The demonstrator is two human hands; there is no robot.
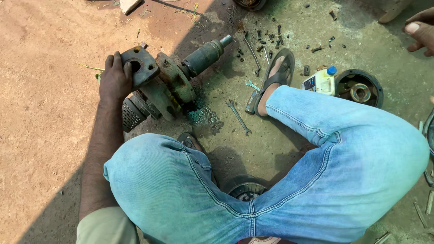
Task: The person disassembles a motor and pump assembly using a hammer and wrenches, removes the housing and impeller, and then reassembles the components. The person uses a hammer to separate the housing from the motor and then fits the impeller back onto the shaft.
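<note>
My left hand (115, 79) lies on the square flange (143, 67) of a rusty greenish pump (174, 88) that rests on its side on the ground, my fingers curled over the flange's edge. The pump's shaft end (205, 55) points up and to the right. A ribbed black round part (132, 115) sits at the pump's near end. My right hand (420, 30) shows only partly at the top right edge, fingers loosely bent with nothing seen in them. My knees in blue jeans fill the lower frame.
Spanners (238, 117) (252, 53) and several loose bolts (271, 38) lie on the concrete near my sandalled foot (276, 74). A small white bottle (321, 81) stands by a black round housing (359, 88). Another round part (246, 187) sits under my legs. Bare sand lies to the left.
</note>
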